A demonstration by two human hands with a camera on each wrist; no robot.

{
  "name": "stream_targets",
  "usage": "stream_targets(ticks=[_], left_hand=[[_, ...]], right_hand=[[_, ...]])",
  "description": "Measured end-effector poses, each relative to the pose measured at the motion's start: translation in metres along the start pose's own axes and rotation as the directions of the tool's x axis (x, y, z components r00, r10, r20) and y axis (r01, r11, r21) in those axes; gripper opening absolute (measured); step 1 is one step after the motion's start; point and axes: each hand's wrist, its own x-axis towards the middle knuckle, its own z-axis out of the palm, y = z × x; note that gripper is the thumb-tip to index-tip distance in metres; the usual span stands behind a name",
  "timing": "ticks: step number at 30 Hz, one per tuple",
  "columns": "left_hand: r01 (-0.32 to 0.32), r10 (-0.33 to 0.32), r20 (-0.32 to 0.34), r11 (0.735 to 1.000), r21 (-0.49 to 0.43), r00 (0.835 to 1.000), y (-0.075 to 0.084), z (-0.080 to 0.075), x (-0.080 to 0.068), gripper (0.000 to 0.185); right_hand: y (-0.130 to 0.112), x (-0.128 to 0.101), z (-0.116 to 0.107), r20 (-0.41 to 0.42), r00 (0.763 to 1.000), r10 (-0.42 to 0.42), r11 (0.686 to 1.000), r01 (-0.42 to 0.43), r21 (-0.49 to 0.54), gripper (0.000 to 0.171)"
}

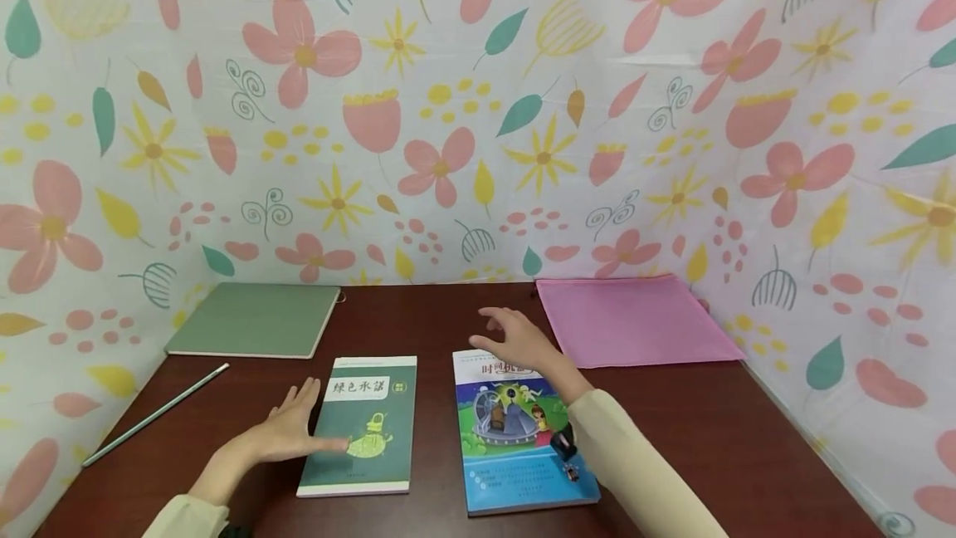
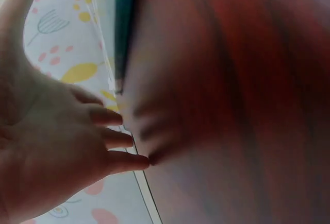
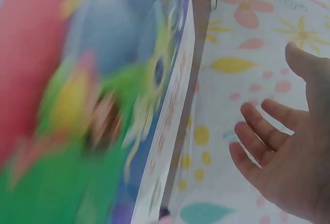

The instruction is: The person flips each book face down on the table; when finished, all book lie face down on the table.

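On the dark table lies a green book (image 1: pixel 366 422) with a white title label and a yellow-green drawing. My left hand (image 1: pixel 287 430) is over its left edge, thumb stretched across the cover; whether it touches the book I cannot tell. In the left wrist view the left hand (image 2: pixel 67 136) has its fingers spread and holds nothing. To the right lies a thicker blue book (image 1: pixel 523 471) with a colourful cartoon cover. Above its top edge hovers my right hand (image 1: pixel 519 343), holding nothing. The right wrist view shows that right hand (image 3: pixel 289 147) with loosely bent fingers, apart from the cover.
A green folder-like notebook (image 1: pixel 257 318) lies at the back left, with a thin pale green stick (image 1: pixel 157 413) in front of it. At the back right is a flat pink pouch (image 1: pixel 635 322). Flower-patterned cloth (image 1: pixel 448 106) walls the table at the back and sides.
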Motion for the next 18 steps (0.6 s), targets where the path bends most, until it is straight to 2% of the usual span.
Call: stream_targets(ticks=[2, 5, 8, 13, 15, 18], left_hand=[[-0.032, 0.031, 0.031, 0.999, 0.036, 0.999, -0.006, 0.000, -0.003, 0.124], [-0.091, 0.089, 0.063, 0.995, 0.031, 0.994, -0.016, -0.001, -0.008, 0.127], [-0.108, 0.105, 0.092, 0.994, 0.020, 0.990, -0.030, 0.002, -0.010, 0.132], [-0.141, 0.139, 0.078, 0.990, 0.013, 0.987, -0.050, 0.010, -0.005, 0.135], [-0.149, 0.148, 0.069, 0.989, 0.010, 0.987, -0.049, 0.009, -0.007, 0.133], [-0.141, 0.140, 0.068, 0.990, 0.016, 0.988, -0.034, 0.002, -0.015, 0.129]], right_hand=[[-0.008, 0.010, 0.007, 0.042, 0.999, -0.005, 0.998, 0.003, 0.063, 0.058], [-0.017, 0.024, 0.019, 0.099, 0.995, -0.010, 0.990, -0.004, 0.144, 0.052], [-0.023, 0.035, 0.033, 0.151, 0.988, -0.006, 0.976, -0.027, 0.216, 0.051], [-0.029, 0.046, 0.057, 0.210, 0.978, 0.007, 0.954, -0.069, 0.293, 0.049], [-0.031, 0.050, 0.066, 0.222, 0.975, 0.015, 0.944, -0.087, 0.319, 0.047], [-0.033, 0.057, 0.077, 0.233, 0.972, 0.029, 0.928, -0.113, 0.355, 0.043]])
